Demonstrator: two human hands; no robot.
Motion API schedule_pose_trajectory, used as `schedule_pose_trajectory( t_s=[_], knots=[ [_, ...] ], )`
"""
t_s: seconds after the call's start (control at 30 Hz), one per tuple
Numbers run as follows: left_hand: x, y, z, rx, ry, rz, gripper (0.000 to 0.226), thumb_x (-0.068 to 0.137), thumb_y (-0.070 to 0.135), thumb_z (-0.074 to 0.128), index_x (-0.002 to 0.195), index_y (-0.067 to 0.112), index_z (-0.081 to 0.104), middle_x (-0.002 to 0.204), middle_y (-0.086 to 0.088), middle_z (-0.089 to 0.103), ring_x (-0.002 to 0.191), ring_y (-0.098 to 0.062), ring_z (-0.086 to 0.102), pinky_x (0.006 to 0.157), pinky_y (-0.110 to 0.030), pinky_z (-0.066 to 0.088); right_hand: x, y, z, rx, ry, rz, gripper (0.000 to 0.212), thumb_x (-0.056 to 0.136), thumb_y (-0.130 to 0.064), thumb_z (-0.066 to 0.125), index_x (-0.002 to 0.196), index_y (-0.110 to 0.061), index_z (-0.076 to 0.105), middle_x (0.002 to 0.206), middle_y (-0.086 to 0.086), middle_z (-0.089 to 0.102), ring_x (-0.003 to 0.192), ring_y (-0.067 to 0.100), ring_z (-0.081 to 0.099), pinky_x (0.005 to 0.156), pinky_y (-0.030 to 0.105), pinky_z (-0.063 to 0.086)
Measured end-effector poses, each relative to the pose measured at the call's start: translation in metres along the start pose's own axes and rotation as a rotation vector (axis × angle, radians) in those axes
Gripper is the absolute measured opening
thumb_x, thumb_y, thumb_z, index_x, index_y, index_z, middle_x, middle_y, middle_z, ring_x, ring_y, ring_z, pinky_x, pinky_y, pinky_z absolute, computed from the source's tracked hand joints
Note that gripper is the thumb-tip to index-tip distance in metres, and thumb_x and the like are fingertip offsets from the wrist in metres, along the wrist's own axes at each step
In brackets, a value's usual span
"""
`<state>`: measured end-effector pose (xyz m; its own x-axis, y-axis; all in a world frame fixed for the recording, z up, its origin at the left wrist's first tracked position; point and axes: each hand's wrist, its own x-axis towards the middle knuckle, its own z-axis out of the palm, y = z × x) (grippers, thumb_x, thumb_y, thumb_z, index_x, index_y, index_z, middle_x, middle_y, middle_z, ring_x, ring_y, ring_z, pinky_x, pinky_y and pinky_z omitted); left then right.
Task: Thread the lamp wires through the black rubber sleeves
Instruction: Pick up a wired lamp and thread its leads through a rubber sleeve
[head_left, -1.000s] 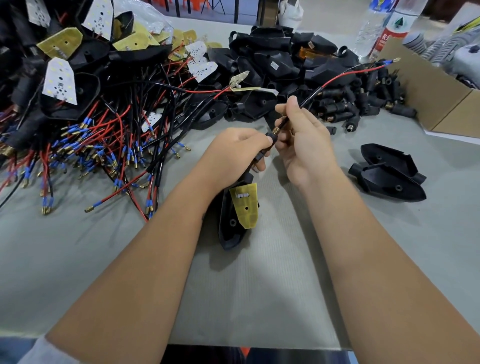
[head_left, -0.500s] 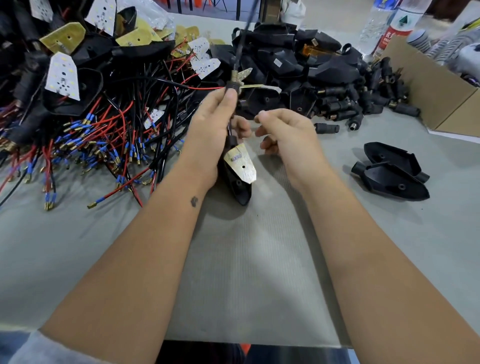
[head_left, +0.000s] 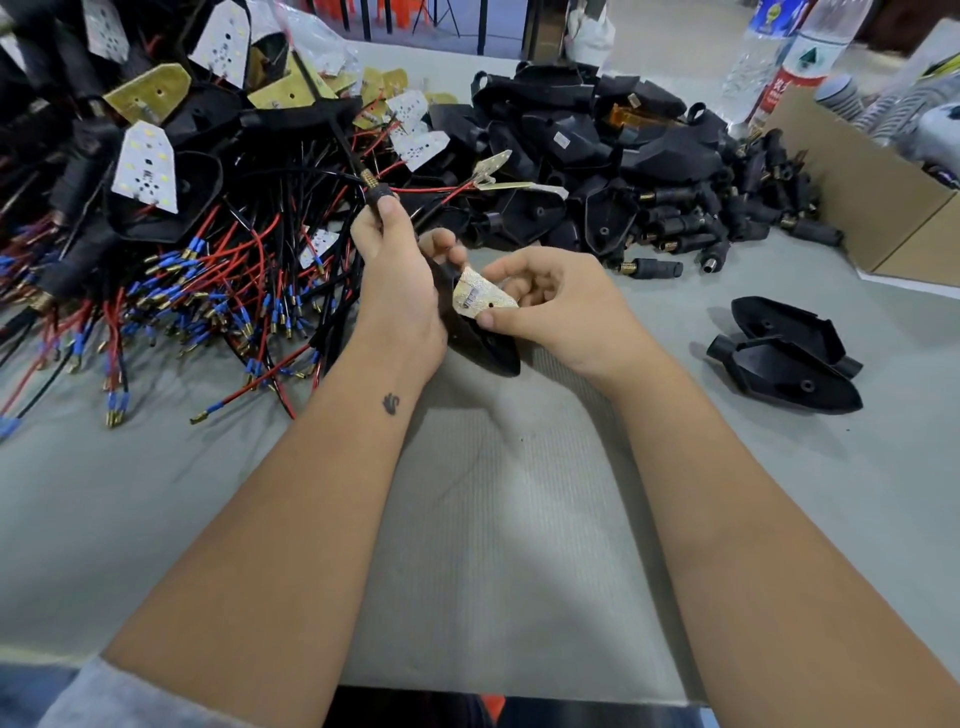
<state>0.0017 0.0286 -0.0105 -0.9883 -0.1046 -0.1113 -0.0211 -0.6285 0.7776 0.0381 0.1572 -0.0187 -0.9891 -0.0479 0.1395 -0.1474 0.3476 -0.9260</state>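
L hand pinches black rubber sleeve btw thumb and fingers, wire exiting its far end, long axis running up-left away from the grip. R hand pinches LED board at lamp housing, just beside L palm, above the surface. Judged: sleeve looks threaded; next move prob slides it down axis toward housing, L hand nearer.

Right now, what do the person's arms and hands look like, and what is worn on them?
Both forearms are bare. The left hand and right hand wear no gloves, and no rings or watch show. A small dark mark sits at the left wrist. A light grey sleeve shows on the upper left arm.
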Motion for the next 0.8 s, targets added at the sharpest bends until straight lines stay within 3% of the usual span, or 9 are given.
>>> schedule_pose_trajectory(
  t_s=[0.13, 0.27, 0.37, 0.47, 0.53, 0.6, 0.7, 0.8],
  knots=[
    [0.0016, 0.0018, -0.0011, -0.030, -0.042, -0.080, 0.012, 0.107, 0.032, 0.030, 0.104, 0.024, 0.038, 0.081, -0.008, 0.062, 0.068, -0.017, 0.060, 0.076, -0.034, 0.050, 0.0000, 0.0003, 0.0033, -0.051, 0.115, -0.045, 0.021, 0.076, 0.008, 0.076, 0.084, -0.011, 0.070, 0.070, 0.006, 0.056, 0.062, 0.011, 0.046, 0.060, 0.026, 0.039],
    [0.0043, 0.0024, -0.0031, -0.022, -0.087, -0.186, 0.017, 0.106, 0.035, 0.034, 0.120, 0.028, 0.038, 0.100, -0.012, 0.067, 0.091, -0.023, 0.064, 0.094, -0.048, 0.049, -0.0004, 0.0007, 0.0057, -0.103, 0.234, -0.119, 0.021, 0.077, 0.005, 0.071, 0.078, -0.016, 0.069, 0.063, -0.003, 0.054, 0.057, 0.006, 0.044, 0.056, 0.020, 0.036],
    [0.0034, 0.0037, -0.0058, -0.014, -0.182, -0.292, 0.017, 0.102, 0.026, 0.043, 0.119, 0.028, 0.045, 0.107, -0.015, 0.068, 0.095, -0.029, 0.067, 0.090, -0.051, 0.053, -0.0002, 0.0013, 0.0063, -0.234, 0.316, -0.175, 0.024, 0.078, 0.000, 0.069, 0.076, -0.023, 0.068, 0.068, -0.009, 0.051, 0.064, 0.004, 0.046, 0.063, 0.021, 0.036],
    [0.0007, 0.0027, -0.0067, 0.028, -0.264, -0.300, 0.030, 0.095, 0.004, 0.046, 0.108, 0.031, 0.039, 0.094, -0.014, 0.072, 0.081, -0.027, 0.070, 0.073, -0.047, 0.059, -0.0006, 0.0016, 0.0056, -0.310, 0.372, -0.208, 0.028, 0.078, 0.001, 0.067, 0.078, -0.027, 0.067, 0.080, -0.003, 0.054, 0.072, 0.007, 0.050, 0.067, 0.020, 0.039],
    [0.0008, 0.0007, -0.0065, 0.065, -0.290, -0.277, 0.044, 0.094, -0.003, 0.044, 0.122, 0.029, 0.034, 0.096, -0.015, 0.072, 0.082, -0.027, 0.070, 0.069, -0.048, 0.060, -0.0010, 0.0016, 0.0055, -0.350, 0.421, -0.251, 0.022, 0.078, 0.000, 0.068, 0.080, -0.021, 0.072, 0.084, -0.002, 0.053, 0.078, 0.011, 0.052, 0.068, 0.020, 0.040],
    [0.0013, -0.0010, -0.0073, 0.114, -0.301, -0.264, 0.055, 0.095, -0.005, 0.044, 0.138, 0.024, 0.026, 0.105, -0.017, 0.069, 0.090, -0.029, 0.069, 0.072, -0.051, 0.059, -0.0013, 0.0010, 0.0054, -0.403, 0.498, -0.301, 0.015, 0.080, -0.002, 0.070, 0.082, -0.016, 0.076, 0.088, -0.003, 0.049, 0.085, 0.016, 0.052, 0.067, 0.025, 0.043],
    [0.0015, -0.0030, -0.0089, 0.152, -0.297, -0.225, 0.058, 0.095, -0.004, 0.051, 0.143, 0.017, 0.024, 0.115, -0.018, 0.064, 0.101, -0.030, 0.068, 0.077, -0.052, 0.058, -0.0016, 0.0003, 0.0042, -0.449, 0.579, -0.332, 0.016, 0.082, -0.004, 0.071, 0.085, -0.018, 0.079, 0.090, 0.000, 0.043, 0.088, 0.020, 0.050, 0.069, 0.036, 0.048],
    [-0.0004, -0.0032, -0.0087, 0.133, -0.295, -0.192, 0.073, 0.089, -0.006, 0.060, 0.145, 0.017, 0.019, 0.112, -0.015, 0.064, 0.101, -0.028, 0.069, 0.083, -0.050, 0.058, -0.0020, -0.0002, 0.0023, -0.422, 0.549, -0.323, 0.022, 0.084, 0.000, 0.066, 0.089, -0.017, 0.079, 0.089, 0.003, 0.044, 0.082, 0.013, 0.048, 0.070, 0.026, 0.046]
  ],
)
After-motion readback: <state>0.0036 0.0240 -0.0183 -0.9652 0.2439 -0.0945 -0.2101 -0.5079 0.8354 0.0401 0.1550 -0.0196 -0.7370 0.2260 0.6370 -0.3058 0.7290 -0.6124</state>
